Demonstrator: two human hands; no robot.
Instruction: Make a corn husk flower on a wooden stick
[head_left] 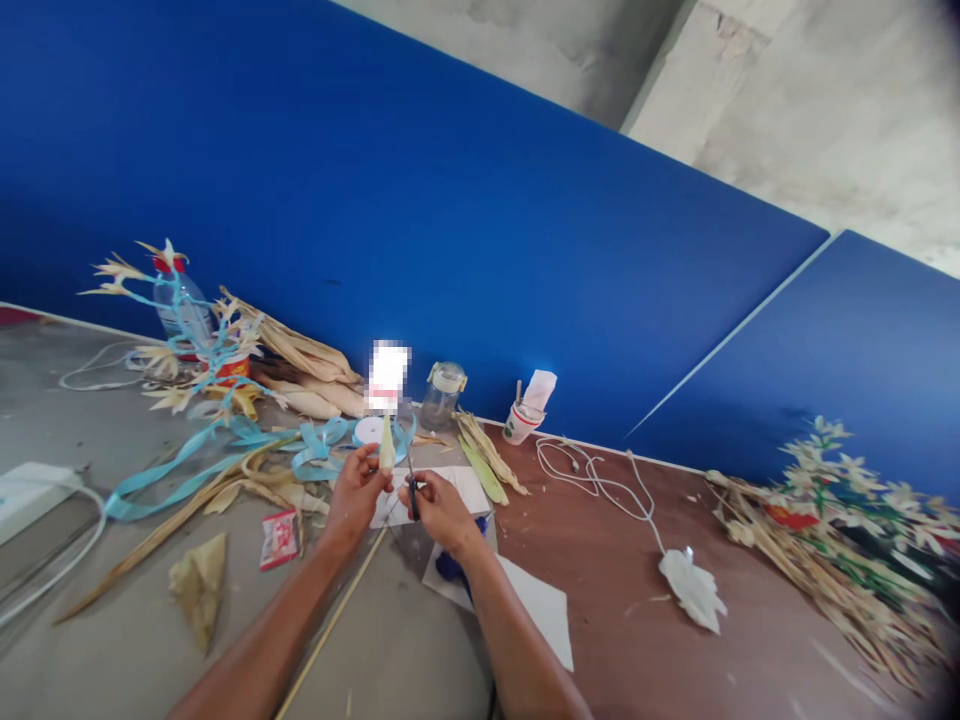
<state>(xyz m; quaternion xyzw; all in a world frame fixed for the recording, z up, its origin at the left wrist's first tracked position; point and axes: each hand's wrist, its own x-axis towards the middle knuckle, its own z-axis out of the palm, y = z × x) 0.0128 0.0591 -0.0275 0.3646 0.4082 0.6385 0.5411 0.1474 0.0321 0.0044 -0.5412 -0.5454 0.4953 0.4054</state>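
My left hand (358,488) is closed on a pale green strip of corn husk (387,447), which stands upright from its fingertips. Close to its right, my right hand (441,510) grips a pair of scissors (412,492) by the dark handles, the blades pointing up and away from me. The blades are thin and lie just beside the husk; I cannot tell whether they touch it. White paper (469,488) lies on the table under and behind the hands.
At the left, blue-wrapped stems with husk flowers (214,350) stand before a plastic bottle (184,310). Blue ribbon (172,480) and dry husks (307,350) lie nearby. Behind are a lidded jar (442,395) and a paper cup (519,424). White cable (592,480) and a husk bundle (847,570) lie right.
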